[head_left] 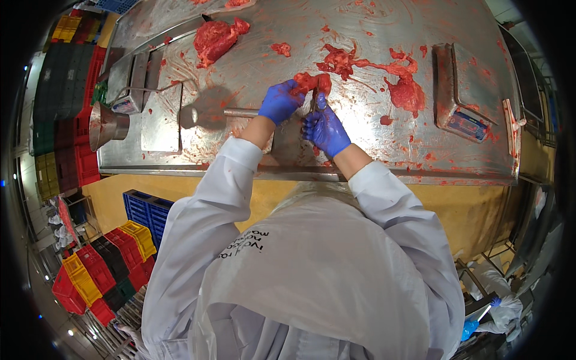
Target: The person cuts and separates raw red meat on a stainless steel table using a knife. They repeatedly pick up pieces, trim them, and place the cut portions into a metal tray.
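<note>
Both my hands wear blue gloves and meet over a steel table (288, 36) smeared with red. My left hand (281, 102) is closed on one end of a strip of raw meat (307, 81). Curled tight, my right hand (327, 129) grips what looks like a knife (314, 101); only a narrow dark length shows, against the meat, and its handle is hidden in the fist. The right thumb presses near the meat's other end. Beyond the hands lie a ragged meat scrap (337, 62) and a flat trimmed piece (406, 96). Farther left sits a larger meat chunk (217, 42).
A metal box-shaped device (462, 90) stands at the right. Leftward are a metal plate (161, 120), a steel funnel (109, 127) and a metal tube (240, 112) beside my left wrist. Stacked crates (102, 267) stand lower left. Another person's blue-gloved hand (470, 329) shows lower right.
</note>
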### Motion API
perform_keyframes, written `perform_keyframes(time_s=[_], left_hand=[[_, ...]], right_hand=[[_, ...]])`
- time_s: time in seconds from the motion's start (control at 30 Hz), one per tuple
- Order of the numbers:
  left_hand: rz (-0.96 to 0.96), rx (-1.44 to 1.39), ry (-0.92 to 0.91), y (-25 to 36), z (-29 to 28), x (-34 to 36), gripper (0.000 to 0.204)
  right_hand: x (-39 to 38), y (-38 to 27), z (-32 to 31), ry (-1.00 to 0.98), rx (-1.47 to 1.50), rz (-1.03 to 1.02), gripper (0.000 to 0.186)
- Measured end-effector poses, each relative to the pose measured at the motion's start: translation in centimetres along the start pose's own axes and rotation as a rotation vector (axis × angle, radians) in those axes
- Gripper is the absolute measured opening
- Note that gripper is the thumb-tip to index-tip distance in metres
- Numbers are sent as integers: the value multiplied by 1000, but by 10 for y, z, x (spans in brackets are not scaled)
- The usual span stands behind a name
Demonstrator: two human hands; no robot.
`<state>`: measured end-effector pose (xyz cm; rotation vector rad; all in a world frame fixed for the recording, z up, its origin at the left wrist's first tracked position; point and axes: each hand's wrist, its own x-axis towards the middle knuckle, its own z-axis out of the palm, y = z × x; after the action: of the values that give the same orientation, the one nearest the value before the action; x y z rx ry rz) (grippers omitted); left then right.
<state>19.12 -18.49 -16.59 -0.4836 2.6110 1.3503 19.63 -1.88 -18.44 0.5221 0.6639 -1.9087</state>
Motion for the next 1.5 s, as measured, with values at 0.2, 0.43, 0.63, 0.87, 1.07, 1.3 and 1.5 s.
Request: perform_keyframes(time_s=[0.2, 0.43, 0.63, 0.87, 1.07, 1.3, 1.5], left_hand=[[153, -5, 38, 8, -3, -3, 39], [98, 66, 109, 8, -24, 21, 32], [225, 247, 34, -1, -29, 26, 25], [250, 284, 157, -14, -61, 40, 25], [132, 249, 105, -23, -72, 40, 27], [193, 309, 120, 8, -68, 15, 28], [157, 83, 133, 8, -70, 11, 28]], right_hand=[[11, -29, -24, -19, -135, 94, 56], [15, -61, -38, -234, -297, 322, 61], [6, -58, 13, 26, -220, 278, 51], [21, -39, -30, -105, -356, 81, 38], [-2, -48, 17, -167, -217, 377, 64], [71, -40, 40, 2, -143, 108, 47], [77, -52, 34, 52, -115, -67, 43]])
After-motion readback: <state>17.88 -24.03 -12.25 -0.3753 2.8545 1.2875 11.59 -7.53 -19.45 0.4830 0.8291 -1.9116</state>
